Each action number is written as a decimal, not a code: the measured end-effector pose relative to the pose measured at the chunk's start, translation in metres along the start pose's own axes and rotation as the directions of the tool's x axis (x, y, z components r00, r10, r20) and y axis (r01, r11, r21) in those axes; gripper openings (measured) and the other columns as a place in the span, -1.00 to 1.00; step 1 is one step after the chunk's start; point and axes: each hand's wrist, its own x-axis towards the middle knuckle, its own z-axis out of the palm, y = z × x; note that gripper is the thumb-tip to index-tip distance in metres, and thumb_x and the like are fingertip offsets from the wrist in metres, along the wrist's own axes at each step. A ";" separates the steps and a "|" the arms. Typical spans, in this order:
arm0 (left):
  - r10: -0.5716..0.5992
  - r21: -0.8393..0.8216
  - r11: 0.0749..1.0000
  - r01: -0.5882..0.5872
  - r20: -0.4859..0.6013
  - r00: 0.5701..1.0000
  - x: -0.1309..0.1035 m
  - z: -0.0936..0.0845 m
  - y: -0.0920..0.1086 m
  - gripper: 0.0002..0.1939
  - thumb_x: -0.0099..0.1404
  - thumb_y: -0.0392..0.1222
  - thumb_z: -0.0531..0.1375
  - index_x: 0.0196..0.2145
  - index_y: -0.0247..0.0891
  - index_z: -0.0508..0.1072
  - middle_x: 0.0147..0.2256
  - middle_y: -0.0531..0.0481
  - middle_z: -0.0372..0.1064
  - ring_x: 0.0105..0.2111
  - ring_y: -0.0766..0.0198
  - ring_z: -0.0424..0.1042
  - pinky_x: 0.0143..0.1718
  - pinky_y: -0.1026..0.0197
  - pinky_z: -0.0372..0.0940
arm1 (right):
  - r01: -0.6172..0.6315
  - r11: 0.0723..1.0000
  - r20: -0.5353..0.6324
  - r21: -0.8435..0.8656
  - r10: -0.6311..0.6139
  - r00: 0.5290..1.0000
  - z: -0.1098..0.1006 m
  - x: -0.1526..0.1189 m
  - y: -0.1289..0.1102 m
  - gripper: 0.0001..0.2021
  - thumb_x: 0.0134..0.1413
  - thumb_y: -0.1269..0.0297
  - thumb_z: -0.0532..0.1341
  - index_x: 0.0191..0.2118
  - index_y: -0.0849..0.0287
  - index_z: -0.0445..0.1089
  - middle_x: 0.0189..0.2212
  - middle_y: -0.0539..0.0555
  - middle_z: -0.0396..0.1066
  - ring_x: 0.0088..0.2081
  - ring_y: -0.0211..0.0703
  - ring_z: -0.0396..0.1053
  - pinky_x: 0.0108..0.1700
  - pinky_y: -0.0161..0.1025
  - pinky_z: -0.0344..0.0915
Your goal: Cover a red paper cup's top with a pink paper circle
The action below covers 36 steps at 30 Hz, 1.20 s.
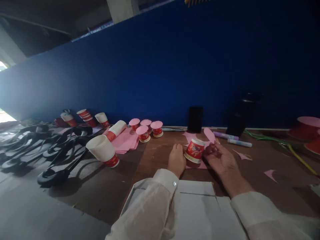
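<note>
A red-and-white paper cup (195, 151) stands upside down in front of me, tilted slightly, over pink paper (190, 137). My left hand (177, 160) is closed at the cup's left rim; its fingertips are partly hidden. On the other side, my right hand (223, 162) pinches a round pink paper disc (209, 134) between thumb and finger, just right of the cup. Farther left, several upturned cups (144, 137) carry flat pink discs on top.
Pink sheets (126, 141) lie left, under a stack of cups (117, 130). Another cup stack (102, 150) leans beside black headphones (53, 176). Marker pens (239, 143), a black box (195, 119), a dark bottle (241, 116) and paper scraps (270, 174) are right. A white box (197, 200) sits nearest me.
</note>
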 end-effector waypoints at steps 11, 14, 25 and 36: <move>-0.040 0.048 0.998 0.040 -0.003 0.999 -0.005 -0.013 -0.004 -0.78 0.27 -0.42 0.06 -0.18 -0.25 0.42 -0.08 -0.22 0.42 -0.02 0.03 0.37 0.04 0.06 0.22 | 0.030 0.989 0.034 -0.148 -0.025 0.999 0.000 -0.003 0.003 -0.64 -0.23 0.42 0.50 -0.32 0.09 0.35 -0.52 -0.14 0.36 -0.55 -0.38 0.32 -0.42 -0.36 0.52; -0.059 -0.045 0.998 0.053 -0.137 0.989 -0.004 -0.017 -0.007 -0.72 0.23 -0.44 0.09 -0.13 -0.24 0.42 -0.06 -0.19 0.42 0.02 0.06 0.37 0.08 0.07 0.23 | 0.058 0.975 0.036 -0.215 -0.051 0.998 0.004 -0.013 -0.004 -0.67 -0.21 0.39 0.51 -0.33 0.10 0.38 -0.54 -0.14 0.34 -0.54 -0.37 0.31 -0.38 -0.31 0.55; -0.187 -0.495 0.867 0.063 -0.206 0.960 0.000 -0.055 0.008 -0.71 0.36 -0.08 0.14 -0.50 -0.22 0.40 -0.52 0.06 0.37 -0.44 0.29 0.35 -0.34 0.26 0.21 | 0.189 0.782 0.204 -0.594 -0.081 0.976 0.026 -0.044 0.002 -0.52 -0.31 0.17 0.56 -0.17 0.13 0.53 -0.53 -0.09 0.40 -0.55 -0.38 0.26 -0.58 -0.44 0.24; -0.195 -0.631 0.755 0.176 0.041 0.980 0.006 -0.043 0.001 -0.57 0.31 0.11 0.18 -0.56 -0.25 0.41 -0.57 0.08 0.31 -0.47 0.32 0.27 -0.39 0.25 0.12 | 0.141 0.719 0.155 -0.681 -0.046 0.987 0.023 -0.043 0.002 -0.49 -0.29 0.13 0.55 -0.12 0.08 0.51 -0.54 -0.09 0.39 -0.57 -0.33 0.23 -0.58 -0.37 0.17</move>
